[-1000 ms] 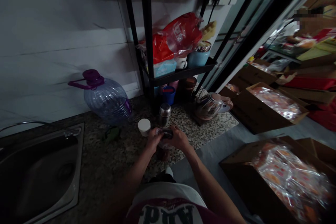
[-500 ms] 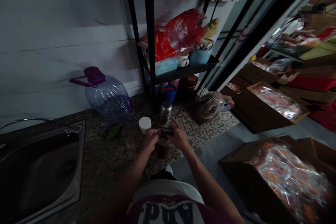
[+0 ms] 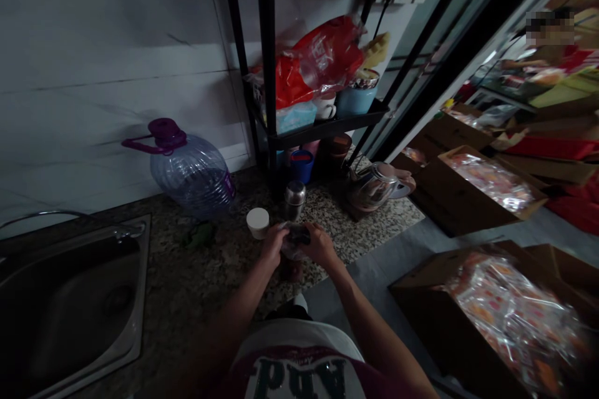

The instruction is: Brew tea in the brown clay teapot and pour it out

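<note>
Clear plastic around dark item, gripped by left hand and right hand; contents unclear.

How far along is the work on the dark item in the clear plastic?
Done: nothing clearly looks finished; the white-lidded jar stands closed on the granite counter. In hand: the left hand and right hand both grip the dark item, with clear plastic around it. Left: plastic covers the item, so it looks unfinished; I cannot tell more.
</note>
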A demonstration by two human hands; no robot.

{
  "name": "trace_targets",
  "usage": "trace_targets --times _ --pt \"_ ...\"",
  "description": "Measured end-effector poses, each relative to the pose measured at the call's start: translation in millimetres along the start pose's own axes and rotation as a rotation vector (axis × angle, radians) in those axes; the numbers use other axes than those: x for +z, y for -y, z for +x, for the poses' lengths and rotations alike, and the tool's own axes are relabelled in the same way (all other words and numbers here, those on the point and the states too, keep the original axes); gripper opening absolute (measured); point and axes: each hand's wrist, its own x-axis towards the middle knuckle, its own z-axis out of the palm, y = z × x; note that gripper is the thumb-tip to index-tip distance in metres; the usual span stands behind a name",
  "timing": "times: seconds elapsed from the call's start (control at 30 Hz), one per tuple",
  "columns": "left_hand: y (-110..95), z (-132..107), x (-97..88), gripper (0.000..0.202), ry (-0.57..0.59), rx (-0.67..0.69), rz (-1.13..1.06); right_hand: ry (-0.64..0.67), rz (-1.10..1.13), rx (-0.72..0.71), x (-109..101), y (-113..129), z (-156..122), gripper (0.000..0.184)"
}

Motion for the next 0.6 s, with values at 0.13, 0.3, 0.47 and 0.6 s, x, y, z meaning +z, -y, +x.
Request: trace_targets --times 0.13,0.3,0.47,0.6 --pt "-4 -5 -3.3 0.020 0.092 -0.042 0.028 -0.001 0.029 -0.005 -1 -1 -1 0.042" --pt "-3 -4 -5.6 0.025 0.123 -0.102 0.034 0.003 0.067 -0.016 -3 -3 -1 0.046" --pt "-3 -4 -8.5 0.031 0.174 -0.073 0.078 -0.011 0.117 -0.041 1 -10 2 0.043" --pt "-1 -5 -10.1 0.034 0.149 -0.004 0.124 0.006 0.181 -0.086 3 -18 6 0.053"
